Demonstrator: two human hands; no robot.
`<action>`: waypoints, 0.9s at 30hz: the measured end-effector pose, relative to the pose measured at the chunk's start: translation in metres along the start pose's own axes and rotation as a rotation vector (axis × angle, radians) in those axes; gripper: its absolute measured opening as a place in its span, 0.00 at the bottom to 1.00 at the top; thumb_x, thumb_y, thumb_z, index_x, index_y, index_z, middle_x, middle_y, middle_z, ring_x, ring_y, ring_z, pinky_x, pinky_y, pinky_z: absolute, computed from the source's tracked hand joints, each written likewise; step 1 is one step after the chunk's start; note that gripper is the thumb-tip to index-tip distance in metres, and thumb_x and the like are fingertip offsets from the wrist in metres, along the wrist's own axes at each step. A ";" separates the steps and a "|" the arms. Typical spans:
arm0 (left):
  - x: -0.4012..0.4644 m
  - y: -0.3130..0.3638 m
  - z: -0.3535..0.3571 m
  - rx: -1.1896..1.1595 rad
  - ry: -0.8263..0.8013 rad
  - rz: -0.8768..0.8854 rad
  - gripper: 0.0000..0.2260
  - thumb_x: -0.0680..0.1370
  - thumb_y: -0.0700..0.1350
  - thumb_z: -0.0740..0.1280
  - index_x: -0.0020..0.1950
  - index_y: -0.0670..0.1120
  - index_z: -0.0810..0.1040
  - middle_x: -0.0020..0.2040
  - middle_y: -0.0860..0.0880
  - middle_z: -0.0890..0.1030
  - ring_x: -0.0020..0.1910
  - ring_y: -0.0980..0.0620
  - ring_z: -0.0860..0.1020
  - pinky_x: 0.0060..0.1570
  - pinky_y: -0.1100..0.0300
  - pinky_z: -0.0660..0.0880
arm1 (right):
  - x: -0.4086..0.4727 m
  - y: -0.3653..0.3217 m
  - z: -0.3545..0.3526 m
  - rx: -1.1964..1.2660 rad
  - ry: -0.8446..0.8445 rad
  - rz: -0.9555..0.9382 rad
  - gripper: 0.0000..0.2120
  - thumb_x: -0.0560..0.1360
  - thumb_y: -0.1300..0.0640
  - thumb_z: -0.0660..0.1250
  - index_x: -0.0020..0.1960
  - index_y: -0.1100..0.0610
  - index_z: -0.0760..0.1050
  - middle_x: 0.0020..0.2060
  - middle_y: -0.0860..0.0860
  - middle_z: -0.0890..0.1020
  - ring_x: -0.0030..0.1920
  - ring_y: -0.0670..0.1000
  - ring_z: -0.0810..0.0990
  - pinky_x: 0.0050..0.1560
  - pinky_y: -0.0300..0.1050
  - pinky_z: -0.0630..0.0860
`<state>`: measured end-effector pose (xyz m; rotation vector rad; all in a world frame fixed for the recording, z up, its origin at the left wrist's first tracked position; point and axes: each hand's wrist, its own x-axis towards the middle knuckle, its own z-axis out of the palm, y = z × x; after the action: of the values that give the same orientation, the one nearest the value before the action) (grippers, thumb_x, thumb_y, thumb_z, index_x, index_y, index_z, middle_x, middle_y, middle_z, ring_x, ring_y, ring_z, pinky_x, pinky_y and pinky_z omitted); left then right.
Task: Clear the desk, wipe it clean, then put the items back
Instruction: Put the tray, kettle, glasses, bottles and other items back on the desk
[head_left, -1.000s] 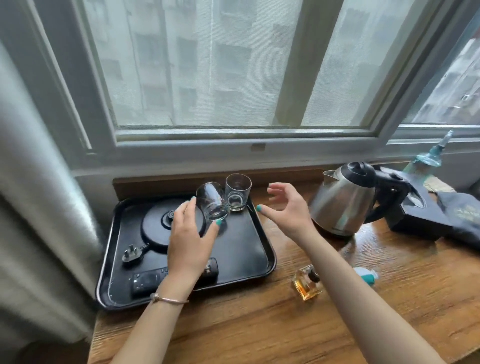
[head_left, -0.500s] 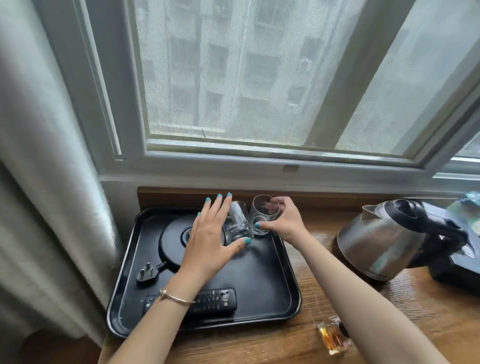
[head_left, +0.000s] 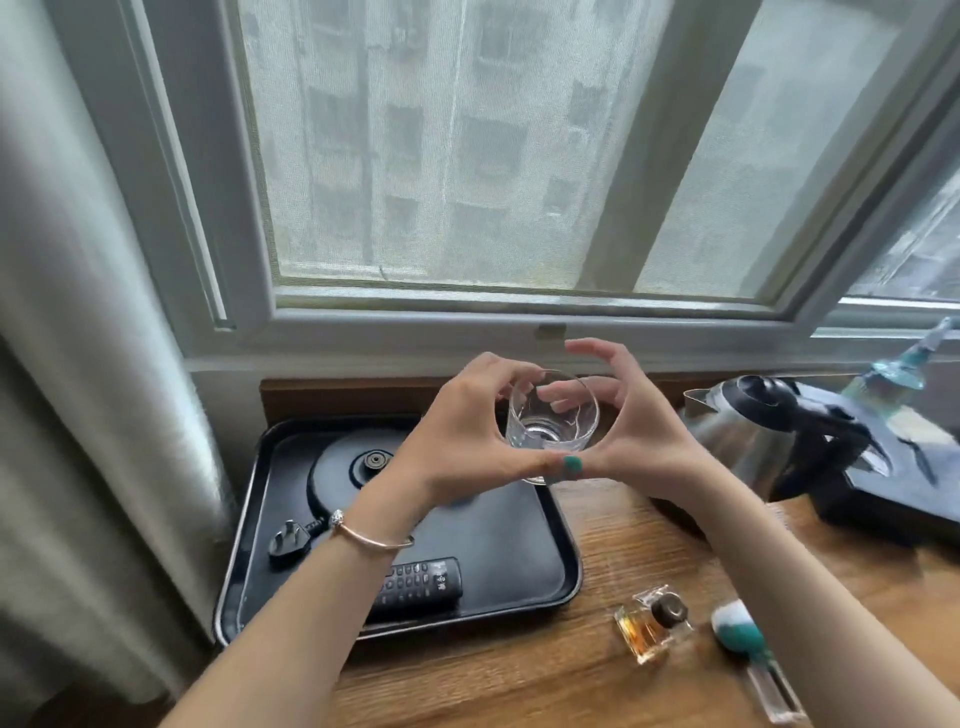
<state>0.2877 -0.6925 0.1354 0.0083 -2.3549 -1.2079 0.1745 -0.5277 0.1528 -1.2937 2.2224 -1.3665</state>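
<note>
A clear drinking glass (head_left: 553, 421) is held up above the far right corner of the black tray (head_left: 239, 571), its mouth tilted toward me. My left hand (head_left: 457, 441) cups its left side. On the other side my right hand (head_left: 639, 431) wraps it, and the two thumbs meet under the glass. A bit of clear glass shows below the thumbs; I cannot tell whether it is a second glass. On the tray lie a round black kettle base (head_left: 353, 467), its plug (head_left: 288, 543) and a black remote (head_left: 421, 584).
A steel kettle (head_left: 753, 441) stands on the wooden desk (head_left: 571, 686) right of the tray, beside a black box (head_left: 909, 499) and a spray bottle (head_left: 893, 369). A small perfume bottle (head_left: 652, 623) and a teal-and-white tube (head_left: 737, 631) lie near the front. A curtain (head_left: 78, 415) hangs left.
Both hands closed in on the two glasses standing on the tray. A glass is now lifted off it between both hands, and no glass stands on the tray.
</note>
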 end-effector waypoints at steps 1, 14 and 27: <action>-0.003 0.004 0.000 -0.015 0.016 0.018 0.37 0.57 0.61 0.80 0.62 0.50 0.77 0.51 0.58 0.75 0.51 0.63 0.76 0.53 0.69 0.72 | -0.005 -0.003 -0.001 0.005 0.000 -0.023 0.54 0.51 0.51 0.85 0.71 0.44 0.61 0.52 0.47 0.84 0.59 0.46 0.80 0.67 0.58 0.71; -0.036 0.051 0.003 -0.491 0.193 -0.092 0.41 0.62 0.55 0.81 0.71 0.52 0.67 0.63 0.52 0.74 0.60 0.58 0.76 0.56 0.67 0.74 | -0.045 -0.011 0.021 0.804 0.143 0.019 0.53 0.52 0.50 0.86 0.69 0.66 0.66 0.61 0.66 0.77 0.60 0.67 0.78 0.58 0.58 0.78; -0.042 0.036 0.010 -0.805 0.171 -0.091 0.33 0.53 0.59 0.83 0.56 0.54 0.79 0.54 0.51 0.83 0.56 0.51 0.81 0.52 0.61 0.78 | -0.052 -0.027 -0.012 0.680 -0.001 -0.058 0.50 0.58 0.48 0.83 0.73 0.61 0.64 0.65 0.63 0.75 0.64 0.65 0.76 0.64 0.60 0.73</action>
<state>0.3279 -0.6535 0.1400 -0.0490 -1.6002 -2.0215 0.2130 -0.4844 0.1683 -1.0925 1.4939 -1.9003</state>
